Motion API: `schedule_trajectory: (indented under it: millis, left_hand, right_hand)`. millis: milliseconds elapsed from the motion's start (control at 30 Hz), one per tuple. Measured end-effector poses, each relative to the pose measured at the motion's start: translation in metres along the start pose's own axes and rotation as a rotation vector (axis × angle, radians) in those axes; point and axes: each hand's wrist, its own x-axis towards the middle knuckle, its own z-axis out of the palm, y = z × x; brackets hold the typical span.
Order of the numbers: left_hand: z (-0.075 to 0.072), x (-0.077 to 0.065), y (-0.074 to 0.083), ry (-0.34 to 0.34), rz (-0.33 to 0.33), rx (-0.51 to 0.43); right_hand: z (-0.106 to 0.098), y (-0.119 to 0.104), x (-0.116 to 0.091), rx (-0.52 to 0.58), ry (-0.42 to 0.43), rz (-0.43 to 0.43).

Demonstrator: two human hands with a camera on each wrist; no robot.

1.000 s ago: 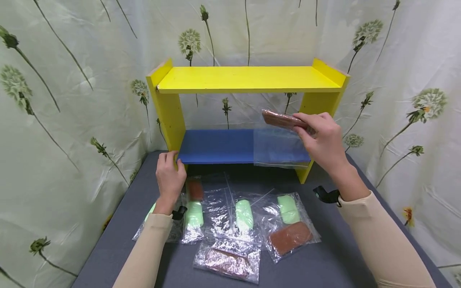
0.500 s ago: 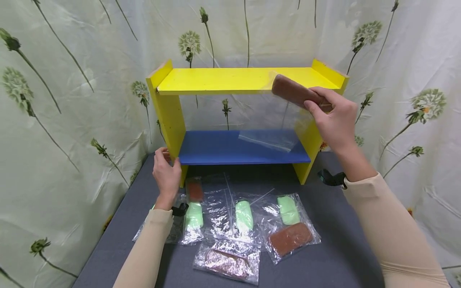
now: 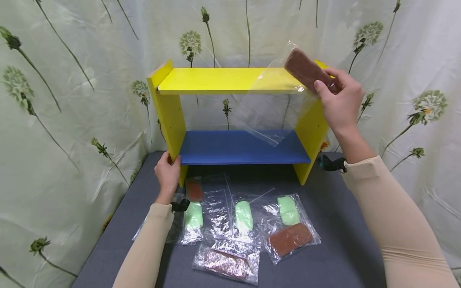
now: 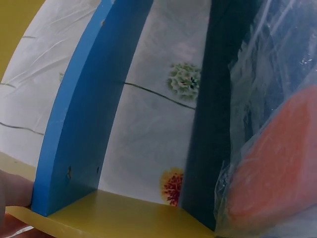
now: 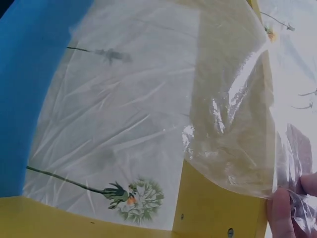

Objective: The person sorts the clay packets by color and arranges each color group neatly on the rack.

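Note:
My right hand pinches a flat brown slab in a clear zip bag, raised at the right end of the yellow top shelf. The bag's loose part hangs down in front of the shelving, its zip edge over the blue lower shelf. In the right wrist view, fingers hold the bag at lower right. My left hand grips the left side panel beside the blue shelf, thumb in front. The left wrist view shows the thumb at the blue board's end.
Several clear bags lie on the dark table below the shelving. They hold pale green slabs and brown slabs, one brown slab nearest the front. A dandelion-patterned curtain hangs behind and at both sides.
My right hand has lifted the bagged brown slab up and to the right, from before the shelf opening to the top shelf's height. The left hand shifted slightly down along the side panel.

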Motion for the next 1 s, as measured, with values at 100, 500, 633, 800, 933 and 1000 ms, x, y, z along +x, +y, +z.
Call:
schedule_trajectory:
  millis: [100,500,633,800,933,1000]
  left_hand:
    - [-0.001,0.003,-0.001,-0.021,-0.012,0.008]
    - [-0.004,0.009,-0.003,-0.085,-0.008,0.019]
    - [-0.005,0.009,-0.003,-0.102,-0.008,0.027]
    - [-0.006,0.011,-0.004,-0.111,-0.013,0.026]
    - [-0.006,0.011,-0.005,-0.136,-0.007,0.027]
    - [-0.007,0.01,-0.005,-0.143,-0.005,0.028]
  right_hand:
    - [-0.001,-0.012,0.001,0.047,0.013,0.047]
    - [0.009,-0.024,0.03,0.174,-0.055,0.214]
    - [0.016,-0.013,0.036,0.012,-0.072,0.156]
    - [0.02,-0.012,0.038,-0.182,-0.097,0.061]
    - [0.02,-0.012,0.036,-0.405,-0.115,0.011]
    - [0.018,-0.012,0.034,-0.482,-0.134,-0.017]
